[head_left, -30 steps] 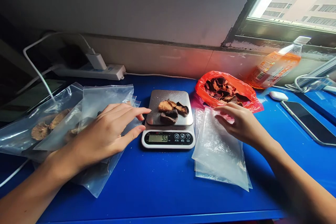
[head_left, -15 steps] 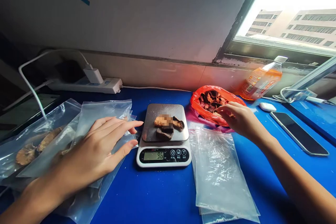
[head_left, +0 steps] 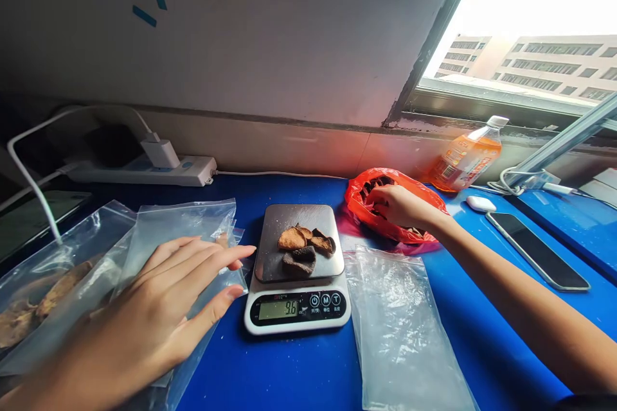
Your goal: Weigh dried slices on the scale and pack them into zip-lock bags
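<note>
So from the head-height view, the left hand (head_left: 164, 302) is palm-down with the fingers stretched loosely toward the scale and the thumb well apart, a wide-open gap between, nothing gripped that I can see. It's over a pile of clear, crinkly plastic zip bags (head_left: 183, 218), can't tell if the palm touches them. The right arm reaches across on a slant, and the right hand (head_left: 393, 203) is bent down into a crumpled, shiny red plastic bag (head_left: 359, 199) of dark dried pieces (head_left: 378, 184). Fingers look curled, but the tips are buried, so no idea if they've got hold of one. Between the hands is a white kitchen scale (head_left: 299, 329) with a brushed-metal square plate; on it sit some curled, leathery dried slices (head_left: 304, 250), tan to near-black, rough-skinned. More flat, see-through plastic bags (head_left: 400, 334) lie just right of the scale on the smooth blue tabletop (head_left: 289, 379).
</note>
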`<action>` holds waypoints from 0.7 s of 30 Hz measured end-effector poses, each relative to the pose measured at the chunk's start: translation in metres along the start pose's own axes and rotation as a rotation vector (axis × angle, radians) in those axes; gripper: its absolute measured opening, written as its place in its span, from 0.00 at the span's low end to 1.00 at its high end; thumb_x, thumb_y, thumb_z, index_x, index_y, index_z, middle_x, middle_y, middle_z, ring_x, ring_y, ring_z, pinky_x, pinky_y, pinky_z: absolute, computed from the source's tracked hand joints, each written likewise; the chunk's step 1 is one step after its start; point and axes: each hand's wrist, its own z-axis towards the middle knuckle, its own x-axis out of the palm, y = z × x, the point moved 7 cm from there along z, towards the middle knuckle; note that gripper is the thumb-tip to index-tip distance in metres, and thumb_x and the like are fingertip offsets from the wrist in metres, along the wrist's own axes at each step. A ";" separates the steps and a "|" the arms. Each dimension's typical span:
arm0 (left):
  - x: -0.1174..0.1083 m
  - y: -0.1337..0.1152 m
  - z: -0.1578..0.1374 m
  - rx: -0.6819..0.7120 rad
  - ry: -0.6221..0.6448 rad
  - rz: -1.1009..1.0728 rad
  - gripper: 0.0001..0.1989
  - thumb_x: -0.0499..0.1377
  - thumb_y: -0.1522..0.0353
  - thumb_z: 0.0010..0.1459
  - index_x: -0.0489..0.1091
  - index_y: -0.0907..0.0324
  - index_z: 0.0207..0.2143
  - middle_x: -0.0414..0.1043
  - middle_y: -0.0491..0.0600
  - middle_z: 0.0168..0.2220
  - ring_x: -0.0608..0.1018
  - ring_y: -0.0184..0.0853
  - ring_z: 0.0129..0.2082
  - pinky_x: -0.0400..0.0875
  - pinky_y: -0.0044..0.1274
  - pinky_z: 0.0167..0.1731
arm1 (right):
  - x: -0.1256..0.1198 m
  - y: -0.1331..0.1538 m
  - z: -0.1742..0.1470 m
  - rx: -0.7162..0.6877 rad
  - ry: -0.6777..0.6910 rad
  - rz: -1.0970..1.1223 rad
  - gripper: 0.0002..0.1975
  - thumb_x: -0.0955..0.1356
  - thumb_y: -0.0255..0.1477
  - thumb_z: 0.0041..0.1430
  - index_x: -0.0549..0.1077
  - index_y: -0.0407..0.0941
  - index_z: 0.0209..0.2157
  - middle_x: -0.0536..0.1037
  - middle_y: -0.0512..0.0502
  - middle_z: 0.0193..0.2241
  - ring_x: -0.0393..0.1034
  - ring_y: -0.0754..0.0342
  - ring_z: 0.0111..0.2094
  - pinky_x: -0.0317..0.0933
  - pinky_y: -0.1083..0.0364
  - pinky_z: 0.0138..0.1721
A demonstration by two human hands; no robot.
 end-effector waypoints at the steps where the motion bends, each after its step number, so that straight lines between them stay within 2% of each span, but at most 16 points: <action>1: 0.001 0.000 -0.001 -0.002 0.005 0.004 0.18 0.57 0.60 0.59 0.69 0.46 0.52 0.74 0.42 0.50 0.72 0.43 0.53 0.65 0.34 0.54 | -0.003 -0.002 -0.001 0.020 -0.014 0.027 0.17 0.62 0.16 0.46 0.76 0.48 0.33 0.81 0.48 0.36 0.75 0.51 0.36 0.65 0.56 0.35; 5: 0.005 0.000 -0.003 -0.010 0.002 0.006 0.17 0.57 0.61 0.58 0.70 0.45 0.51 0.75 0.42 0.50 0.72 0.44 0.52 0.63 0.35 0.55 | -0.011 -0.005 -0.007 0.041 -0.024 0.052 0.17 0.62 0.16 0.47 0.75 0.48 0.33 0.80 0.49 0.36 0.74 0.53 0.35 0.65 0.57 0.34; 10: 0.005 -0.001 -0.002 -0.031 -0.106 -0.076 0.12 0.55 0.62 0.59 0.72 0.44 0.45 0.77 0.40 0.43 0.75 0.42 0.46 0.62 0.36 0.52 | -0.007 0.007 -0.014 -0.046 0.066 -0.114 0.09 0.66 0.20 0.47 0.75 0.48 0.27 0.78 0.48 0.30 0.71 0.52 0.28 0.59 0.55 0.29; 13: 0.008 0.001 0.000 -0.043 -0.097 -0.070 0.12 0.56 0.60 0.58 0.74 0.44 0.43 0.78 0.40 0.42 0.74 0.43 0.46 0.63 0.36 0.52 | -0.004 0.008 -0.018 -0.030 0.084 -0.176 0.07 0.67 0.21 0.46 0.74 0.48 0.26 0.77 0.47 0.28 0.70 0.51 0.27 0.57 0.54 0.27; 16: 0.010 0.004 0.000 -0.049 -0.084 -0.063 0.12 0.55 0.59 0.57 0.74 0.45 0.43 0.78 0.41 0.42 0.74 0.44 0.47 0.63 0.37 0.53 | -0.004 0.003 -0.018 0.017 0.062 -0.120 0.07 0.67 0.21 0.48 0.73 0.48 0.27 0.77 0.48 0.27 0.70 0.52 0.27 0.58 0.55 0.27; 21: 0.010 0.003 0.001 -0.038 -0.075 -0.053 0.12 0.57 0.60 0.57 0.74 0.45 0.43 0.78 0.41 0.42 0.75 0.43 0.47 0.63 0.35 0.52 | -0.011 -0.007 -0.018 0.068 -0.006 0.082 0.09 0.66 0.22 0.51 0.73 0.48 0.34 0.79 0.49 0.32 0.73 0.52 0.31 0.64 0.56 0.30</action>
